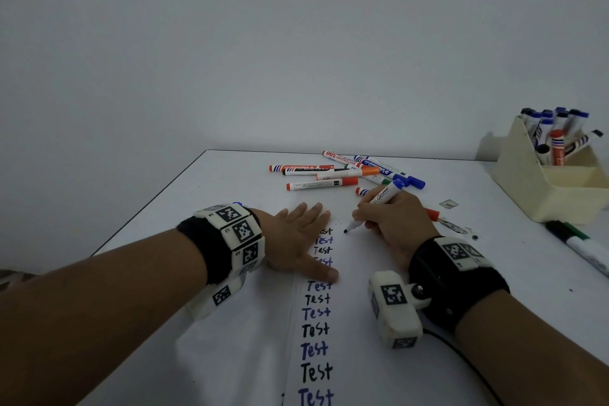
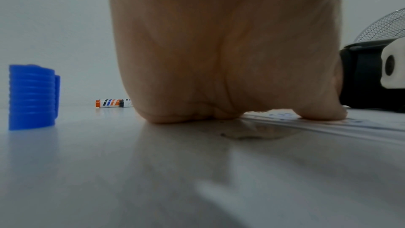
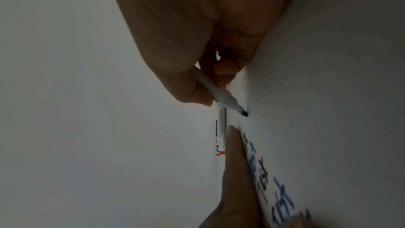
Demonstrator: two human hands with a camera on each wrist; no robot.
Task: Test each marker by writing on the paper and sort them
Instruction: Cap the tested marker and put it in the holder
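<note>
Head view: the right hand [image 1: 393, 221] has its grip clenched round a marker [image 1: 372, 208], whose long axis slants from the blue end up and away down to the dark tip, which points toward the left and touches the paper [image 1: 356, 323] just beside the column of "Test" words. The left hand [image 1: 301, 237] lies flat with its grip released, fingers spread, pressing the paper. Loose markers [image 1: 342, 173] lie scattered farther back on the white desk [image 1: 184, 208]; a cream box [image 1: 557, 181] of markers stands at right against a plain grey wall [image 1: 296, 43].
</note>
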